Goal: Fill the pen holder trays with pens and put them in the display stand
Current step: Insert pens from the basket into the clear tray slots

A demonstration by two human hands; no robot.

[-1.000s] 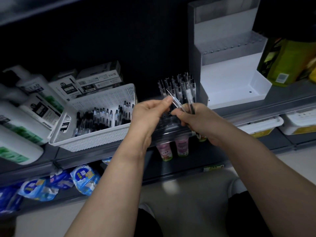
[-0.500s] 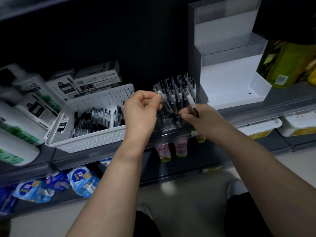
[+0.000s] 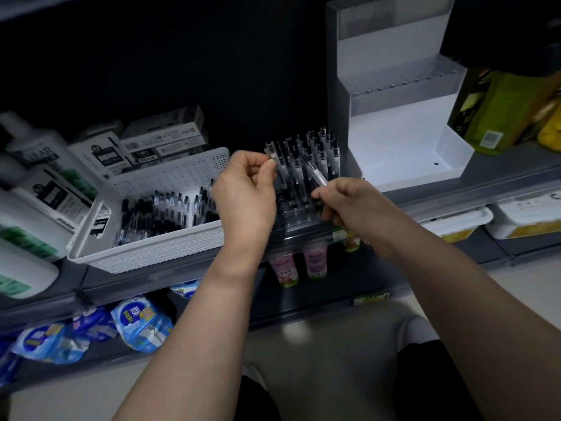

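Note:
A clear pen holder tray (image 3: 299, 215) sits on the grey shelf with several pens (image 3: 318, 150) standing upright in its back rows. My left hand (image 3: 246, 196) pinches the top of a clear pen (image 3: 277, 167) that stands at the tray's left side. My right hand (image 3: 355, 208) holds another pen (image 3: 315, 174), tilted, its tip pointing up and left over the tray. A white basket (image 3: 170, 250) full of loose pens lies to the left. The white stepped display stand (image 3: 403, 141) is to the right, its lower step bare.
Boxes of pens (image 3: 164, 141) and white bottles (image 3: 33, 189) stand at the left. A green package (image 3: 498, 110) is right of the stand. Small pink bottles (image 3: 315, 262) and blue packets (image 3: 136, 326) sit on lower shelves. White tubs (image 3: 458, 223) are at the lower right.
My left hand has moved left and up with its pen to the tray's left side. My right hand's pen has tilted from near upright to slanted.

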